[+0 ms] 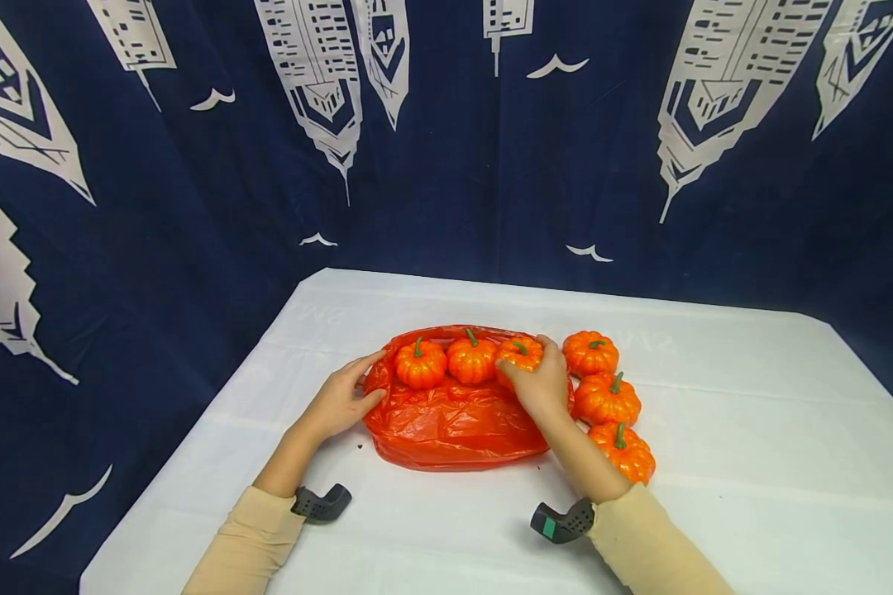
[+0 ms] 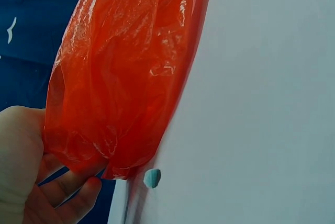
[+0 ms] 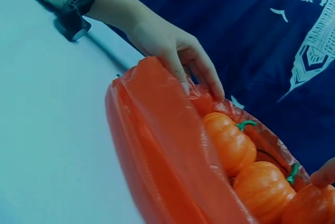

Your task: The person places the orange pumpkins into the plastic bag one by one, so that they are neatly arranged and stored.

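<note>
A red plastic bag [image 1: 454, 428] lies on the white table, its mouth spread wide. Inside sit two orange pumpkins with green stems, the left pumpkin [image 1: 421, 368] and the middle pumpkin [image 1: 471, 364]. My right hand [image 1: 542, 384] grips a third pumpkin [image 1: 522, 349] at the right end of the mouth, thumb on one side and fingers on the other. At the bag's left end, my left hand [image 1: 340, 402] holds the edge between thumb and fingers. In the left wrist view, the left fingers [image 2: 63, 190] partly hide behind the thin plastic.
To the right of the bag, three more pumpkins stand in a line: a far one [image 1: 590, 355], a middle one [image 1: 608, 402] and a near one [image 1: 625, 454], partly behind the right forearm. A dark blue patterned curtain [image 1: 446, 182] hangs behind the table [image 1: 744, 430].
</note>
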`<state>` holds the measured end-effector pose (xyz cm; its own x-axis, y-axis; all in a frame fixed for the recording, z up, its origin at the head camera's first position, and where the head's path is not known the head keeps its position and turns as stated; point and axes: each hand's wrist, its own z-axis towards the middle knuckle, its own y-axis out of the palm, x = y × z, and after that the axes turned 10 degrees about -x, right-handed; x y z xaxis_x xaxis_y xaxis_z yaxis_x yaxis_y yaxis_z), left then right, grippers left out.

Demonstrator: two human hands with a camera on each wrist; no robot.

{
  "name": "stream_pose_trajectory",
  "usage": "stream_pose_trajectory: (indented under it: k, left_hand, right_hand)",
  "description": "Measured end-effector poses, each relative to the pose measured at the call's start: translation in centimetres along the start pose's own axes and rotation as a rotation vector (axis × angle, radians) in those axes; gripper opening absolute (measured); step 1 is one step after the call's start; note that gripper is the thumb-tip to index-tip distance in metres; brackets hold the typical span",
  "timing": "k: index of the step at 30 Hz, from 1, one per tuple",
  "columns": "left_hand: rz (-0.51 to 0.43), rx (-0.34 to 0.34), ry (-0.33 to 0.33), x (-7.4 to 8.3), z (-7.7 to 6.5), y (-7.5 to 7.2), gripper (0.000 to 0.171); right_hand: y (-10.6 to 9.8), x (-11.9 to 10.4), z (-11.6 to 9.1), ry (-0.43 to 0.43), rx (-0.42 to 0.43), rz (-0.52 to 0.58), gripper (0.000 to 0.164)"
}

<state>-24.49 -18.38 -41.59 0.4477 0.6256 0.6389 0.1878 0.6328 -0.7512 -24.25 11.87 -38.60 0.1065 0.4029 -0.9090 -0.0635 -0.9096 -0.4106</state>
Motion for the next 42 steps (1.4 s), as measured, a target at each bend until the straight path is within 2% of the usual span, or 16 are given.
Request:
stream_pose_trajectory:
  k: [6,15,26,33,42]
  left_hand:
    - [-0.014,-0.005,-0.012,0.0,0.0,0.0,0.062]
    - [-0.006,0.001,0.007,0.0,0.0,0.0,0.062]
    - [0.0,0.006,0.005,-0.1,0.1,0.0,0.062]
    - [0.0,-0.001,-0.001,0.0,0.0,0.0,0.062]
    - [-0.003,0.002,0.005,-0.2,0.0,0.0,0.062]
  right_hand:
    - [0.7,0.2,-0.1,-0.01,0.035,-0.043,0.079]
    - [1.2,1.1,0.0,-0.048,0.063,-0.1,0.08]
    - [1.3,1.8,-0.2,-0.047,0.041,-0.144,0.081]
    - [1.5,2.2,0.0,-0.071,0.034,-0.146,0.078]
    - [1.4,2.0,-0.2,-0.12,0.054,-0.176,0.083]
